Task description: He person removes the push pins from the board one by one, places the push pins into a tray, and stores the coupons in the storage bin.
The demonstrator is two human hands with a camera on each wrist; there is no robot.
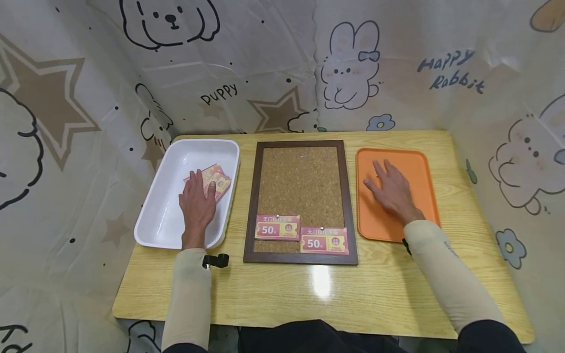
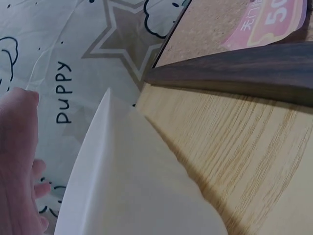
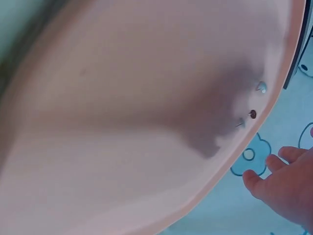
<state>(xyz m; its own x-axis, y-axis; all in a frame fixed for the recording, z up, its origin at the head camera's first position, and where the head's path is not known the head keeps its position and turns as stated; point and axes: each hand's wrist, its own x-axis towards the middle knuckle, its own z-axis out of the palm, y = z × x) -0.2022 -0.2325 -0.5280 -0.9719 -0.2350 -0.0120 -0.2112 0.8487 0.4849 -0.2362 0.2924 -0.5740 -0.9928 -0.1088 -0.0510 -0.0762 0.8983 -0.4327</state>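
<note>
My left hand (image 1: 197, 208) reaches over the white tray (image 1: 155, 215), fingers extended and overlapping a few pink-and-yellow coupons (image 1: 222, 182) that lie there. Over on the right, my right hand (image 1: 393, 191) is above the orange tray (image 1: 417, 169) with its fingers spread and nothing in them. Several pushpins (image 3: 261, 87) lie near that tray's far rim in the right wrist view. Between the trays is a framed cork board (image 1: 302, 181). Along its lower part hang two coupons marked 50, the left one (image 1: 269, 229) slightly higher than the right one (image 1: 314, 243), each with a pin at its top edge.
All of this stands on a light wood table (image 1: 273, 294). A patterned curtain (image 1: 265, 59) with cartoon drawings hangs behind and at both sides. The white tray's wall (image 2: 142, 186) rises beside the board's dark frame (image 2: 234, 68).
</note>
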